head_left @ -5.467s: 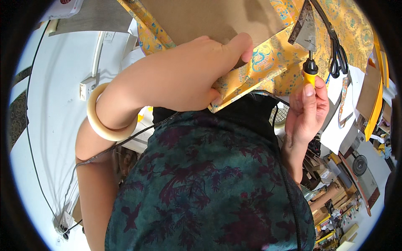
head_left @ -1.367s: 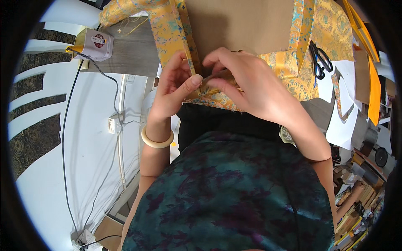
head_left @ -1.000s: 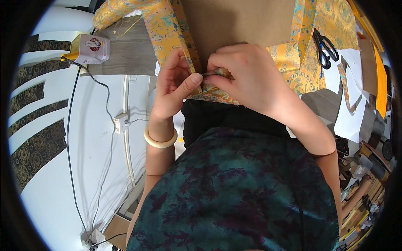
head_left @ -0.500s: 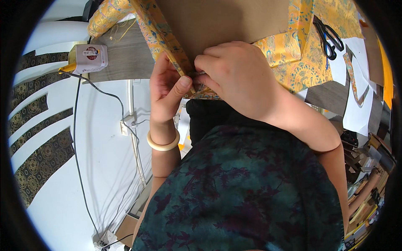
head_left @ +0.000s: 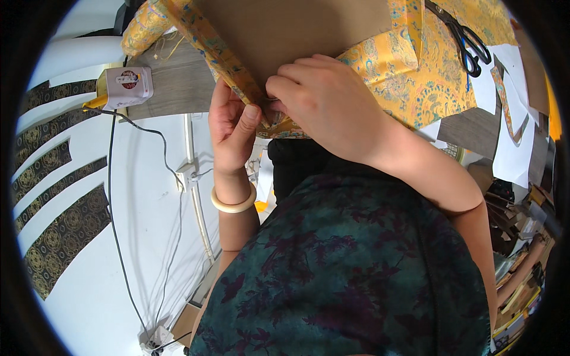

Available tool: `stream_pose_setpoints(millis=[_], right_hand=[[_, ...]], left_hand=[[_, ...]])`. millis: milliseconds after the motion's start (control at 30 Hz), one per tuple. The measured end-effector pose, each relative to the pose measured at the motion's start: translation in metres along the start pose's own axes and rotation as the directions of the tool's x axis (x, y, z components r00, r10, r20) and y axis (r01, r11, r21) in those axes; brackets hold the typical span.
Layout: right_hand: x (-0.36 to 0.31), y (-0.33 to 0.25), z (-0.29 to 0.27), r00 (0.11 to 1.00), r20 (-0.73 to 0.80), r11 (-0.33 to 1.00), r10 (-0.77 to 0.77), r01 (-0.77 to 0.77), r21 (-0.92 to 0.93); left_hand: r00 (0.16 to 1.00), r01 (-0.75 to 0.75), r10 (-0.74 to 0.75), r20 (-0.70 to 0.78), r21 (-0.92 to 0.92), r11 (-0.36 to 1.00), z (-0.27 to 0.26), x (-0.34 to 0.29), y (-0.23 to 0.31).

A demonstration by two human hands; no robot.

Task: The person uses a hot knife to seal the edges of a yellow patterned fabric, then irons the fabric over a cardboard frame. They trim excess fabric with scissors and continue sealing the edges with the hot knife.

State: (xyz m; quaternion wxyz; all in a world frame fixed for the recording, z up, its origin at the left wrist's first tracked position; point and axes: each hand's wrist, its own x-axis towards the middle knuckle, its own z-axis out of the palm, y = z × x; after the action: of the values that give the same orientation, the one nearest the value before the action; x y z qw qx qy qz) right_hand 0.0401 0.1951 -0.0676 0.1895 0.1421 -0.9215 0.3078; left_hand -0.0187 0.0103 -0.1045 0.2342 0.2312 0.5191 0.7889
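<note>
A brown board (head_left: 297,29) edged with raised sides in yellow patterned brocade (head_left: 208,47) lies in front of me, its near left corner toward my body. My left hand (head_left: 233,130) grips that corner, the thumb on the near side and the fingers behind the brocade wall. A cream bangle (head_left: 234,204) circles the left wrist. Inside the same corner, my right hand (head_left: 332,110) is bent over with its thumb and index finger pinched together. Whatever lies between those fingertips is too small and too hidden to make out. More brocade (head_left: 380,56) spreads out on the right.
Black scissors (head_left: 469,47) lie on the right. White paper (head_left: 513,148) with a thin brocade strip (head_left: 504,104) is beside them. On the left stand a white container (head_left: 127,83) with a cord (head_left: 154,132) and a brocade roll (head_left: 145,29). A white wall (head_left: 142,207) drops below.
The brocade-edged board has turned slightly, its far end swinging left. Both hands have shifted a little left with it and keep their places at the corner.
</note>
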Motion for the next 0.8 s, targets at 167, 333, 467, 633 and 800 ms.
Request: stream_pose_setpoints(millis=[167, 333, 467, 633, 800], right_hand=[[-0.002, 0.008, 0.007, 1.0, 0.003, 0.999, -0.028, 0.028, 0.021], [-0.003, 0.007, 0.009, 0.999, 0.016, 0.998, -0.045, 0.046, -0.04], [-0.004, 0.007, 0.009, 0.998, 0.033, 0.996, -0.049, 0.051, -0.077], [-0.006, 0.008, 0.012, 0.996, 0.005, 0.987, -0.085, 0.085, -0.136], [-0.012, 0.011, 0.02, 0.992, -0.062, 0.989, -0.11, 0.103, -0.102]], left_hand=[[1.0, -0.01, 0.01, 0.0, 0.0, 1.0, -0.009, -0.003, -0.009], [1.0, -0.004, 0.004, -0.013, 0.053, 0.999, -0.008, -0.005, -0.009], [1.0, 0.019, -0.02, 0.016, 0.04, 0.999, -0.01, -0.006, -0.008], [0.999, 0.017, -0.021, 0.03, 0.136, 0.991, -0.005, -0.009, -0.007], [0.991, 0.071, -0.033, -0.13, 0.296, 0.953, 0.011, -0.013, -0.009]])
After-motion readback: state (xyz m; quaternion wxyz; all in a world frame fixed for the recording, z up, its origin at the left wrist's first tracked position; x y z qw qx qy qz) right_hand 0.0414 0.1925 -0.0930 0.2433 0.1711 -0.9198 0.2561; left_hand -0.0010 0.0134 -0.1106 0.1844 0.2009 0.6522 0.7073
